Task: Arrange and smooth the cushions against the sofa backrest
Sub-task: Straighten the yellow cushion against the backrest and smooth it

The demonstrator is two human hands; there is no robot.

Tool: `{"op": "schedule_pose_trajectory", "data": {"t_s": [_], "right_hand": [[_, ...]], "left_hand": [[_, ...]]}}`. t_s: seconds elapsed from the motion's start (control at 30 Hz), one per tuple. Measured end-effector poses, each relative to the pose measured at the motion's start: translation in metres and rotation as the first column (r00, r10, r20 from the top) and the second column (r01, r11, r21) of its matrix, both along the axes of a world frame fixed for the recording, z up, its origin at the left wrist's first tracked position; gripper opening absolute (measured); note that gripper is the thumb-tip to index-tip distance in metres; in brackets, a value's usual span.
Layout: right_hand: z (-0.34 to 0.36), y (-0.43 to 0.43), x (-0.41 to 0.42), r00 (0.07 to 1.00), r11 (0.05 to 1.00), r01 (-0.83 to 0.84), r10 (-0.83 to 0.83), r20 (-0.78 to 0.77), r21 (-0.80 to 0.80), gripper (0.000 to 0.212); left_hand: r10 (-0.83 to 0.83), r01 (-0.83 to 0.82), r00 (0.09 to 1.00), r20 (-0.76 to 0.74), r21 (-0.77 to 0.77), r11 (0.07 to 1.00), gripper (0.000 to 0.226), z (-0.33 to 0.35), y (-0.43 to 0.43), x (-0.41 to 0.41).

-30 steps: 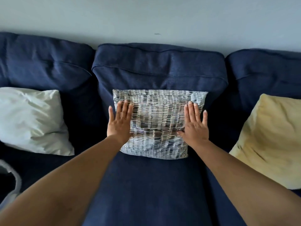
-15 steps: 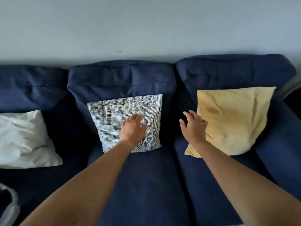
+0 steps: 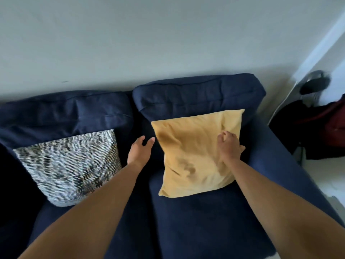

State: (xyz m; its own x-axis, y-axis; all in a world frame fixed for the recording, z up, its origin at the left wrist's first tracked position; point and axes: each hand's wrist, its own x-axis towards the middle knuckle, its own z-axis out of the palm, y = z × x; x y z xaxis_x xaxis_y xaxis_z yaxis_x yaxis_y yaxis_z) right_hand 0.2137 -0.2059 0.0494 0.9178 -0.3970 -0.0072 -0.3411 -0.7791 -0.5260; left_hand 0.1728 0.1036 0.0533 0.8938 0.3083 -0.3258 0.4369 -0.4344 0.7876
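A yellow cushion (image 3: 194, 152) leans tilted against the right backrest (image 3: 197, 94) of the dark blue sofa. My right hand (image 3: 230, 146) rests on the cushion's right side with the fingers curled into the fabric. My left hand (image 3: 140, 150) hovers open just left of the yellow cushion, fingers apart, holding nothing. A grey-and-white woven cushion (image 3: 71, 165) leans against the middle backrest (image 3: 65, 113) to the left, untouched.
The sofa's right arm (image 3: 291, 165) runs along the right side. Beyond it stand a dark bag with red parts (image 3: 324, 131) and a chrome object (image 3: 313, 83) by a pale wall. The blue seat (image 3: 205, 221) lies in front of the cushions.
Both hands left the woven cushion and moved right. The right hand now sits on the yellow cushion; the left hand is beside it. The view swung right, and the white cushion is out of sight.
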Motion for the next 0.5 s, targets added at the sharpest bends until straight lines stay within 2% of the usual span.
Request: {"op": "schedule_pose_trajectory", "data": {"t_s": [0.17,0.27,0.37,0.43,0.5], "right_hand": [[-0.014,-0.086,0.055,0.996,0.985,0.043,-0.029,-0.084,0.167,0.040],[-0.022,-0.113,0.088,0.989,0.947,0.081,-0.037,-0.145,0.310,0.052],[-0.033,-0.123,0.114,0.977,0.830,0.176,-0.081,-0.197,0.529,0.068],[-0.039,-0.123,0.128,0.969,0.721,0.229,-0.106,-0.223,0.654,0.076],[-0.055,-0.120,0.145,0.967,0.686,0.226,-0.075,-0.242,0.691,0.081]], "left_hand": [[0.237,-0.241,0.971,-0.041,-0.163,0.957,0.081,-0.019,-0.057,0.044],[0.355,-0.348,0.935,-0.013,-0.237,0.907,0.065,-0.030,-0.075,0.062],[0.428,-0.404,0.904,0.013,-0.308,0.862,0.043,-0.039,-0.084,0.072],[0.474,-0.442,0.881,0.003,-0.354,0.824,0.042,-0.043,-0.087,0.077],[0.525,-0.493,0.851,-0.027,-0.385,0.780,0.040,-0.055,-0.090,0.089]]}}
